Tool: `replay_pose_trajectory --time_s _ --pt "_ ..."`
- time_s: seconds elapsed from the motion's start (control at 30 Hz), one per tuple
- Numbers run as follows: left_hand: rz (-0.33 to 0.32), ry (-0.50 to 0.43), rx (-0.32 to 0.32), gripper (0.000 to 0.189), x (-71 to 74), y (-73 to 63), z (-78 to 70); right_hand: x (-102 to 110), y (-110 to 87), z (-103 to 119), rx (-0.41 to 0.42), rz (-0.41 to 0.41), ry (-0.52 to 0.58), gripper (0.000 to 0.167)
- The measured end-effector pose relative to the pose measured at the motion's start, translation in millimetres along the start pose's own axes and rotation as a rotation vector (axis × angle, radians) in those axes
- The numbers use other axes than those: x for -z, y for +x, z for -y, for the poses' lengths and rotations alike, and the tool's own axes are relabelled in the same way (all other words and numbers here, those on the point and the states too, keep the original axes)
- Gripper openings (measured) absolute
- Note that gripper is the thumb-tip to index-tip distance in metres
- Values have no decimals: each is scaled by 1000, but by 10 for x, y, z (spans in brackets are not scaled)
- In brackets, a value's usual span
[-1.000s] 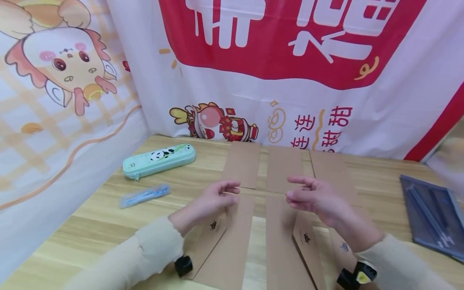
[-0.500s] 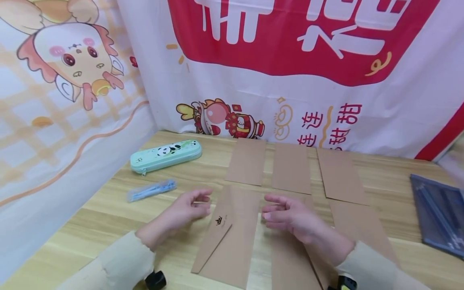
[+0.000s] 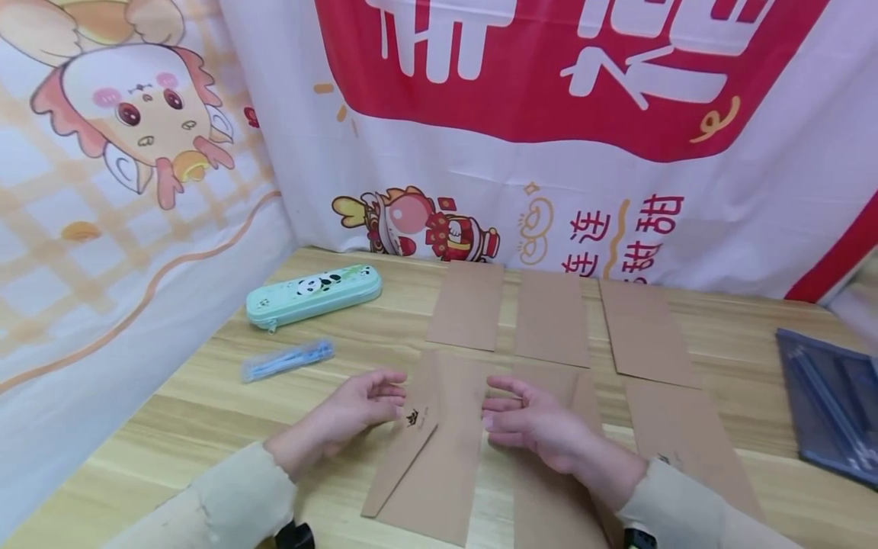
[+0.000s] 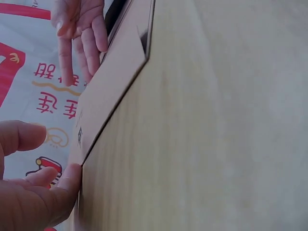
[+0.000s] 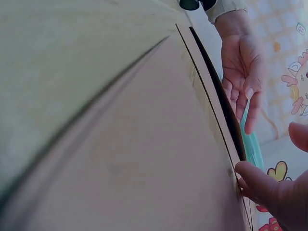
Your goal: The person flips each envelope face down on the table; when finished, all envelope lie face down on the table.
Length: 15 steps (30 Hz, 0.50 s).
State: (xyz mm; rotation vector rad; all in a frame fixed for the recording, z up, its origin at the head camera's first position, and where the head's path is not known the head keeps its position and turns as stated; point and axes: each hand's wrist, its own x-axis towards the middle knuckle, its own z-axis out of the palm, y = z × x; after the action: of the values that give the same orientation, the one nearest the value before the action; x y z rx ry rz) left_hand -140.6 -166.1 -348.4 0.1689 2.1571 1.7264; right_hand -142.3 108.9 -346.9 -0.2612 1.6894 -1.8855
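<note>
The left hand (image 3: pixel 358 409) and right hand (image 3: pixel 538 423) have drawn in to either side of the envelope (image 3: pixel 453 457) on the worktop (image 3: pixel 391 328), seemingly making it the focus; relaxed fingers, gripping nothing.

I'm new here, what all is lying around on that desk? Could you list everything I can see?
Table: one, light wood, below everything
Front envelopes: three, brown, nearer row
Back envelopes or papers: three, brown, farther row
Pencil case: one, mint green, far left
Clear packet: one, light-blue contents, before the case
Zip pouch: one, dark blue, right
Side cloth: one, white and orange, left
Back cloth: one, white and red, behind
Sleeves: two, cream, both forearms
Wrist devices: two, black, at wrists
Left hand: one, bare, by left front envelope
Right hand: one, bare, by its other edge
</note>
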Motion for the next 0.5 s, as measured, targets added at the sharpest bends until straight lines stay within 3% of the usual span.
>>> replay_pose_trajectory --time_s 0.33,0.5 --pt "-167 -9 28 43 -38 53 -47 -109 78 12 4 -23 -13 73" --pt "-181 -23 2 46 20 27 -152 -179 131 28 -11 -38 -10 73"
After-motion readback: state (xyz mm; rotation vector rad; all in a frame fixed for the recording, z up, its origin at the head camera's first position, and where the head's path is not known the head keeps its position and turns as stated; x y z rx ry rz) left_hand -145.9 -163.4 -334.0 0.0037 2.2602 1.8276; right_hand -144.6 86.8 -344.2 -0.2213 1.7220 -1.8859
